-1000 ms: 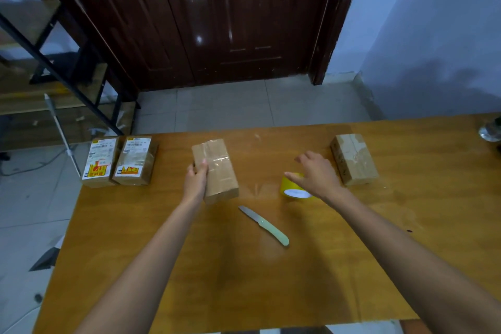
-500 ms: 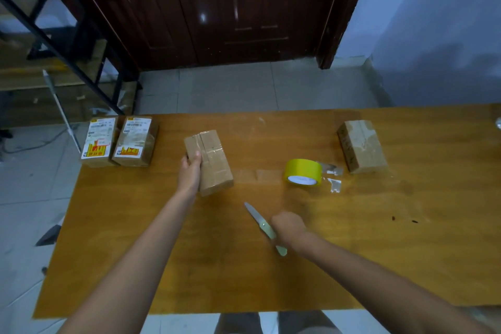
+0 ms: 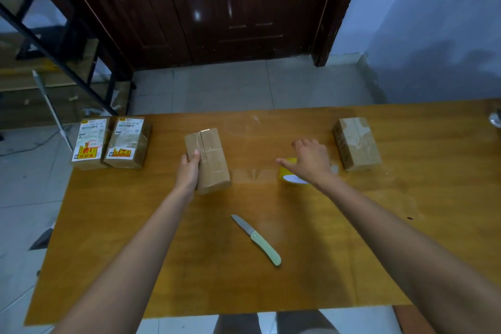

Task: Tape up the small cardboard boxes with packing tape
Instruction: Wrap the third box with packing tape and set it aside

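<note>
A small brown cardboard box (image 3: 214, 160) lies on the wooden table (image 3: 352, 252) left of centre, with a taped seam along its top. My left hand (image 3: 189, 168) grips its left side, thumb on top. The yellow packing tape roll (image 3: 287, 172) lies to its right. My right hand (image 3: 309, 160) is over the roll with fingers spread and thumb pointing left, hiding most of it. A clear strip of tape (image 3: 252, 172) stretches on the table between box and roll. Another taped brown box (image 3: 356, 144) sits further right.
A knife with a pale green handle (image 3: 257, 240) lies on the table nearer to me. Two boxes with shipping labels (image 3: 90, 142) (image 3: 128, 141) sit side by side at the table's far left corner. Beyond the table are a tiled floor and a dark door.
My right hand has left the knife and moved forward and right, back over the yellow tape roll. The knife stays on the table. My left hand keeps its grip on the box.
</note>
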